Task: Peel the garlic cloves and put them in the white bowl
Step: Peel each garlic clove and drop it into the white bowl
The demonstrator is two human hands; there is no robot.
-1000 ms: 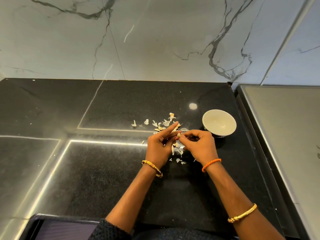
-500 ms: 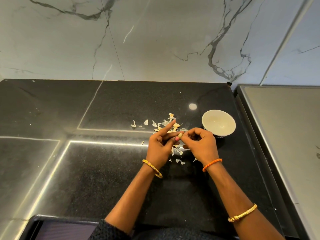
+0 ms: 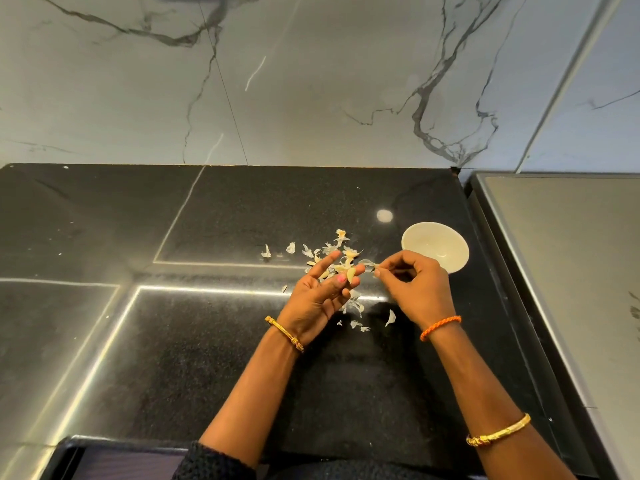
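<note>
The left hand (image 3: 317, 296) fingers pinch a garlic clove (image 3: 350, 274); the right hand (image 3: 417, 289) fingers pinch a strip of skin (image 3: 367, 263) pulled off it. The white bowl (image 3: 435, 250) sits just behind the right hand, near the table (image 3: 207, 341) right edge; bare table lies left. Half a second ago the hands were touching; now they are apart.

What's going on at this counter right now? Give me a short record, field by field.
surface: black countertop
left hand: pinches a garlic clove at its fingertips
right hand: pinches a thin strip of skin pulled off the clove
white bowl: beside the right hand, no cloves visible inside
peels: scattered on the counter around both hands
wrists: bangles and an orange band
</note>
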